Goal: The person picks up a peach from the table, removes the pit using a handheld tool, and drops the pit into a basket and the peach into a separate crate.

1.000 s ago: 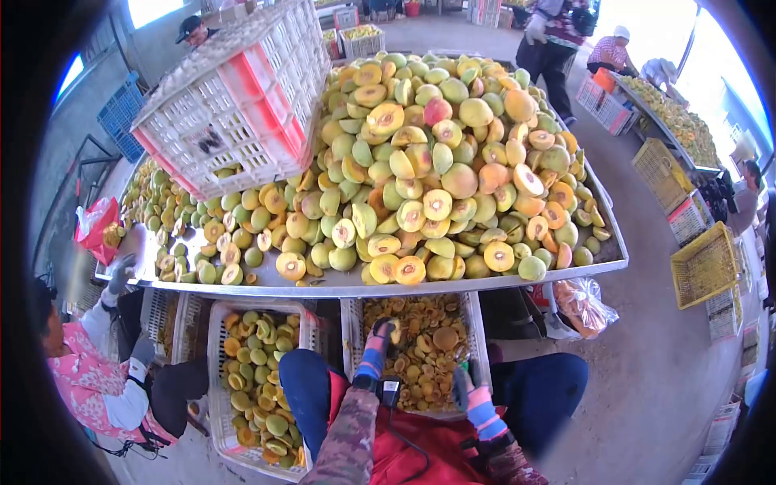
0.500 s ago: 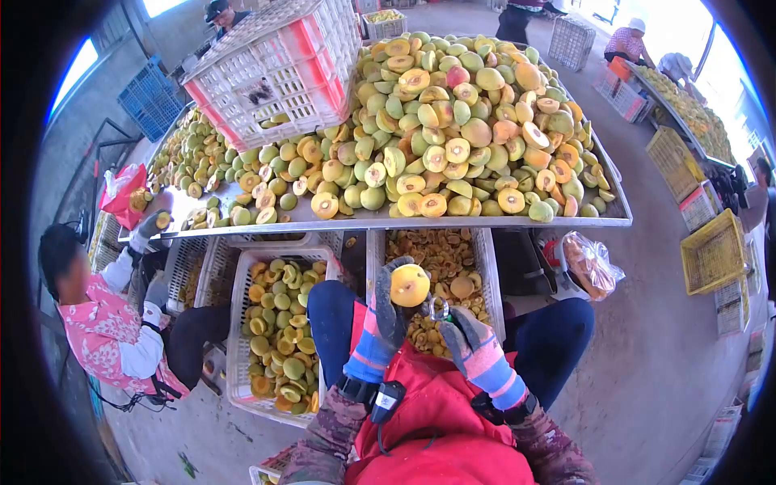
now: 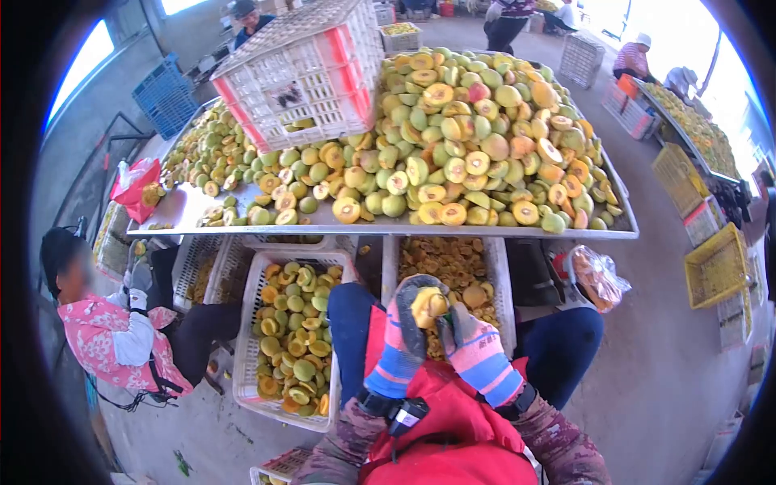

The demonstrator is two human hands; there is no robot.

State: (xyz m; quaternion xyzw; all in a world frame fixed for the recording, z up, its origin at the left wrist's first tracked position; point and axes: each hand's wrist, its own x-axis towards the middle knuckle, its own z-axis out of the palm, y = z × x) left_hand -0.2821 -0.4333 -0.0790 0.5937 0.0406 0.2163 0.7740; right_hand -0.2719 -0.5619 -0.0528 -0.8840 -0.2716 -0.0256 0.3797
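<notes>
My left hand, in a grey, blue and pink glove, is closed around a yellow peach half. Against that fruit presses my right hand, gloved alike, its fingers wrapped round a small metal-looped tool whose working end is now hidden. Both hands are above a white crate of cut peach pieces between my knees. To the left stands another white crate, full of hollowed peach halves. A heap of peach halves lies on the metal table in front.
A red-and-white crate rests on the table. A co-worker in a pink floral top sits at left, hands near the table edge. A plastic-wrapped bundle is by my right knee. Yellow crates stand at right; other people are farther back.
The tool has come up against the peach half and its metal loop has gone from sight. My hands have closed together. The co-worker's raised hand has lowered.
</notes>
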